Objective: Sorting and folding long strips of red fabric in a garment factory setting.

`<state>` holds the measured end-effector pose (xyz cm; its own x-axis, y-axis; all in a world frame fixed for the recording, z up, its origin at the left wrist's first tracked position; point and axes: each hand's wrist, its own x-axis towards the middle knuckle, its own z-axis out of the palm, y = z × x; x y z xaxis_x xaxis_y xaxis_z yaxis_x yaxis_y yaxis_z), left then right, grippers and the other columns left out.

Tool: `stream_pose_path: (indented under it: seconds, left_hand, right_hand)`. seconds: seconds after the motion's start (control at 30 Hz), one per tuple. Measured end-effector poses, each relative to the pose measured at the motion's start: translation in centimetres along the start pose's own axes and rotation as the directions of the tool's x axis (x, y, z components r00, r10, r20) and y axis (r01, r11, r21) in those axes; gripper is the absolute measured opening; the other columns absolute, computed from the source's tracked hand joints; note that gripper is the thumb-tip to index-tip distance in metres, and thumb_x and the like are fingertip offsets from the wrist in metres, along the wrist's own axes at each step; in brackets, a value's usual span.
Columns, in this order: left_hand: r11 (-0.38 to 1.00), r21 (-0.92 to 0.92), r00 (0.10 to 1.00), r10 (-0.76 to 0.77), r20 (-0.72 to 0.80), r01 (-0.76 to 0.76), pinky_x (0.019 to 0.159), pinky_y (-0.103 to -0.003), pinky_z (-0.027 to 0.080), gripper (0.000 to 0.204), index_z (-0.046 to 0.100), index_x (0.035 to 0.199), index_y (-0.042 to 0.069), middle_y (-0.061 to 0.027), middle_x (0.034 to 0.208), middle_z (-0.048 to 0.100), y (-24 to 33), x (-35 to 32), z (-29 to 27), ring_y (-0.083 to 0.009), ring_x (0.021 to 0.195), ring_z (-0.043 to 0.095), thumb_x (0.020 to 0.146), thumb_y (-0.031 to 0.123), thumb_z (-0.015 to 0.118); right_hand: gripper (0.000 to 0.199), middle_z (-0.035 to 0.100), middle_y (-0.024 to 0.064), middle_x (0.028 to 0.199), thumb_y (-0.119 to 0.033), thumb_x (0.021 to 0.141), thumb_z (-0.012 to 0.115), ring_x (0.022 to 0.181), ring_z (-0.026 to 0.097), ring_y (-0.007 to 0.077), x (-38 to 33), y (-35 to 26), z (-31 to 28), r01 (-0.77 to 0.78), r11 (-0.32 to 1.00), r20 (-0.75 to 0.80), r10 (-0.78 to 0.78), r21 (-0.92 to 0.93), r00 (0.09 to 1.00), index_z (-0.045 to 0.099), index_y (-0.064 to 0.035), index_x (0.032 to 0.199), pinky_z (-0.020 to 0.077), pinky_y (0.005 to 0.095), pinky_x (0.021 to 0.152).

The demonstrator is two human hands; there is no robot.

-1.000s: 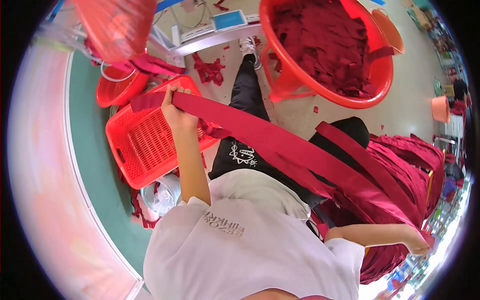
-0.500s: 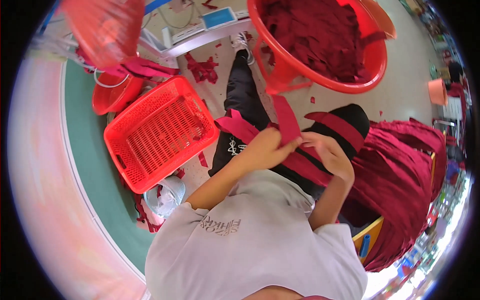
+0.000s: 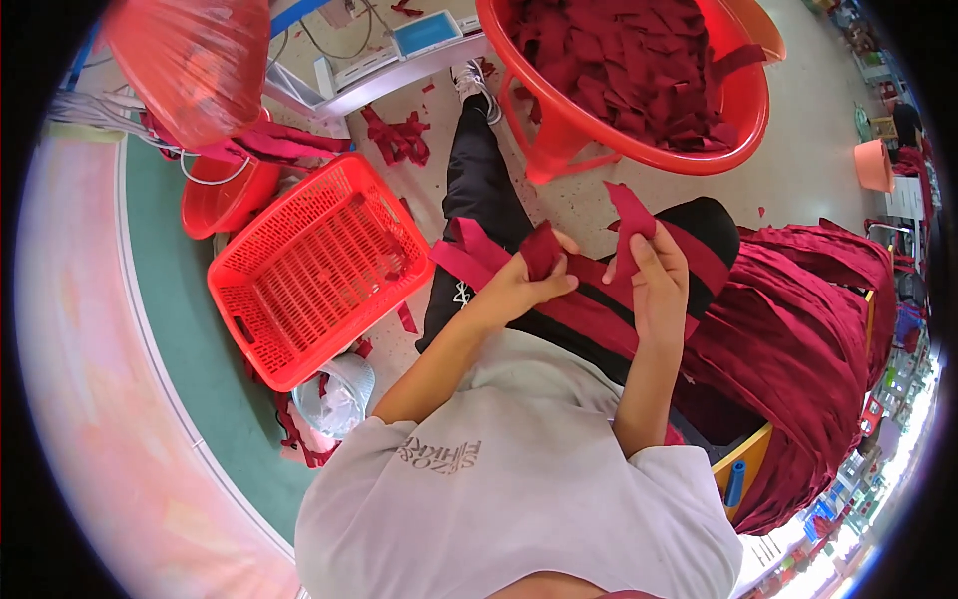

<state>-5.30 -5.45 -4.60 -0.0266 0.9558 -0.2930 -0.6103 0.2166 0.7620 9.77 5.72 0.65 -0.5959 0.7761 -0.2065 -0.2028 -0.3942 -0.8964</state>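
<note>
Over lap: left hand (image 3: 519,285) and right hand (image 3: 654,280), each grip closed on one red strip (image 3: 599,270); one red basket (image 3: 314,265) beside.

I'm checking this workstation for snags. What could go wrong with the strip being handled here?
The dark red fabric strip lies loose across the lap, pinched only at its ends by the left hand and right hand, so it may slide to the floor. It could also get mixed into the pile of strips beside the right arm.
</note>
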Motion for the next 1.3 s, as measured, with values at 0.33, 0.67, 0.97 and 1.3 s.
stream_pose_path:
  seconds: [0.33, 0.67, 0.97, 1.3]
  left_hand:
    - [0.998, 0.053, 0.988, 0.026, -0.151, -0.019, 0.048, -0.023, 0.035, 0.038, 0.059, 0.094, 0.005, 0.0031, 0.052, 0.036, 0.4, 1.3, 0.0, -0.0080, 0.047, 0.042, 0.103, 0.039, 0.042]
    - [0.884, -0.438, 0.970, 0.060, -0.234, -0.160, 0.056, -0.025, 0.035, 0.026, 0.049, 0.112, 0.005, -0.0010, 0.065, 0.044, 1.9, 1.0, 0.4, -0.0107, 0.057, 0.042, 0.088, 0.014, 0.050]
    - [0.944, -0.281, 0.982, 0.143, -0.121, -0.172, 0.061, -0.026, 0.041, 0.027, 0.057, 0.104, 0.004, -0.0046, 0.067, 0.050, 3.5, 0.5, -0.2, -0.0145, 0.060, 0.048, 0.097, 0.027, 0.045]
    - [0.945, -0.289, 0.926, 0.032, -0.377, -0.150, 0.074, -0.029, 0.054, 0.051, 0.060, 0.111, -0.007, -0.0167, 0.091, 0.070, 4.4, 0.3, -0.1, -0.0192, 0.079, 0.066, 0.102, 0.040, 0.042]
  right_hand:
    - [0.018, 0.062, 0.0019, 0.086, -0.016, 0.097, 0.057, 0.070, 0.057, 0.0077, -0.5, 2.0, 1.2, -0.159, 0.981, 0.044, 0.165, -0.114, 0.985, 0.061, 0.0001, 0.104, 0.0490, 0.0231, 0.062]
    - [0.017, 0.064, 0.0014, 0.093, -0.005, 0.089, 0.066, 0.085, 0.058, 0.0069, -0.2, 4.8, 2.4, -0.069, 0.984, -0.021, 0.066, -0.166, 0.998, 0.059, 0.0001, 0.103, 0.0465, 0.0220, 0.079]
    - [0.036, 0.063, 0.0050, 0.099, -0.008, 0.081, 0.075, 0.093, 0.060, 0.0118, -0.2, 6.6, 2.7, -0.138, 0.988, 0.178, 0.149, -0.073, 0.973, 0.055, -0.0003, 0.110, 0.0463, 0.0264, 0.088]
    - [0.028, 0.064, 0.0033, 0.085, -0.011, 0.080, 0.078, 0.079, 0.058, 0.0079, -0.3, 6.4, 3.6, -0.041, 0.951, 0.130, 0.084, -0.306, 0.988, 0.059, 0.0003, 0.097, 0.0474, 0.0237, 0.072]
